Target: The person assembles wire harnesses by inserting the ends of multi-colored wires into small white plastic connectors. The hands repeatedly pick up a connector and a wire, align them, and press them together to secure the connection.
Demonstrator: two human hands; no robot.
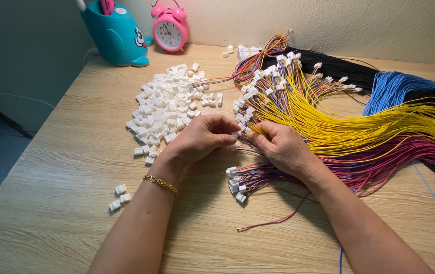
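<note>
My left hand point(202, 138) pinches a small white plastic connector point(234, 135) between thumb and fingertips. A gold bracelet point(160, 183) circles that wrist. My right hand point(281, 146) meets it fingertip to fingertip, gripping thin wires point(256, 129) at the connector. Under my right hand runs a thick bundle of yellow wires point(329, 127) and magenta wires point(390, 157), many ending in white connectors. A heap of loose white connectors point(164, 109) lies just left of my left hand.
Black wires point(339, 66) and blue wires point(395, 89) fan out at the back right. A teal cartoon holder point(113, 35) and a pink alarm clock point(171, 29) stand against the wall. Finished wire sets point(240, 180) lie near my wrists. A few connectors point(118, 197) sit near the wooden table's point(65, 152) left edge.
</note>
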